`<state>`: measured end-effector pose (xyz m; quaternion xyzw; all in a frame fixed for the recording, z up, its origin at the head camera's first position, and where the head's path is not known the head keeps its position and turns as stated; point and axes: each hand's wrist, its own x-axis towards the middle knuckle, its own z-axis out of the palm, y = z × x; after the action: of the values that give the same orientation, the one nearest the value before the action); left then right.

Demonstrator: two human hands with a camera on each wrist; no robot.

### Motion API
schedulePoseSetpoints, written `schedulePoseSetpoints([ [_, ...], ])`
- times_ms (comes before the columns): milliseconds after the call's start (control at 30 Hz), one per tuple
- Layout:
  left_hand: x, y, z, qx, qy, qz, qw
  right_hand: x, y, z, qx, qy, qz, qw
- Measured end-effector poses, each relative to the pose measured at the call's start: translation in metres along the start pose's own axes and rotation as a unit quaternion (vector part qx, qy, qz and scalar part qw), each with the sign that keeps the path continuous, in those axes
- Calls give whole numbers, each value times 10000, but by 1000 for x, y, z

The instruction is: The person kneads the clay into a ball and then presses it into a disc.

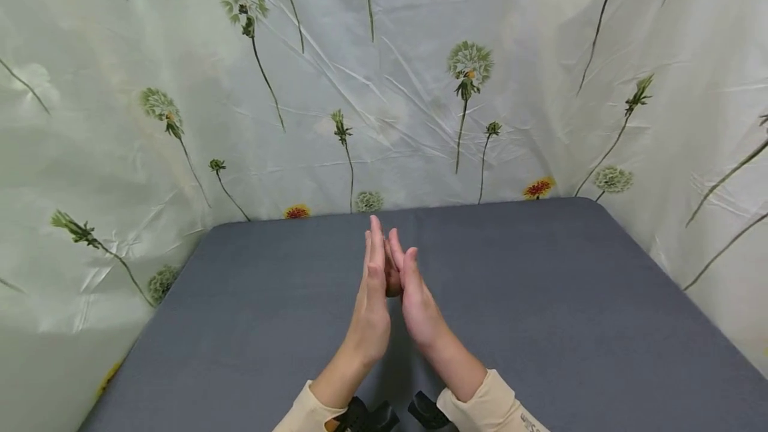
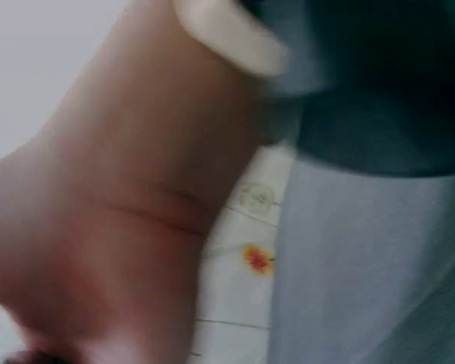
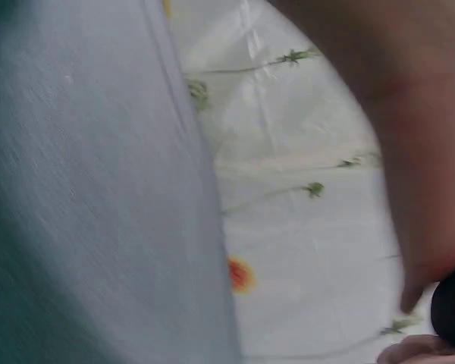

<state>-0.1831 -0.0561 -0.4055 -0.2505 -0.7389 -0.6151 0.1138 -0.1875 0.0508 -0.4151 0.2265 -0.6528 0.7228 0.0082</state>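
Both hands are raised over the middle of the table, palms facing each other with fingers straight and pointing forward. Between the palms of my left hand (image 1: pixel 372 309) and my right hand (image 1: pixel 422 309) sits a brown rounded object (image 1: pixel 393 281), mostly hidden by them. The right wrist view shows it as a dark round shape (image 3: pixel 453 307) beside the right palm (image 3: pixel 428 182). Only a dark edge (image 2: pixel 38 358) shows below the blurred left hand (image 2: pixel 98 250) in the left wrist view. I cannot tell what kind of object it is.
A grey-blue table (image 1: pixel 270 325) spreads under the hands. Behind and beside it hangs a pale curtain (image 1: pixel 408 85) printed with dandelions and flowers. Black wrist devices (image 1: pixel 429 411) sit by the cream sleeves (image 1: pixel 486 405).
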Motion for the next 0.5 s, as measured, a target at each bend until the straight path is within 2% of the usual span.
schedulePoseSetpoints([
  [67,2,3,-5,47,138,92,9999,0,5,6,128,-157,169,9997],
  [167,7,1,-15,-115,355,116,9992,-3,8,16,114,-274,244,9993],
  [267,11,-4,-21,-511,446,-248,9974,-8,5,22,-115,-200,90,9997],
  [400,10,-11,-16,-791,233,-773,9936,-7,-4,18,-475,106,-188,9986],
  [500,4,-9,-3,-709,-100,-897,9934,-2,-9,9,-542,512,-167,9971],
])
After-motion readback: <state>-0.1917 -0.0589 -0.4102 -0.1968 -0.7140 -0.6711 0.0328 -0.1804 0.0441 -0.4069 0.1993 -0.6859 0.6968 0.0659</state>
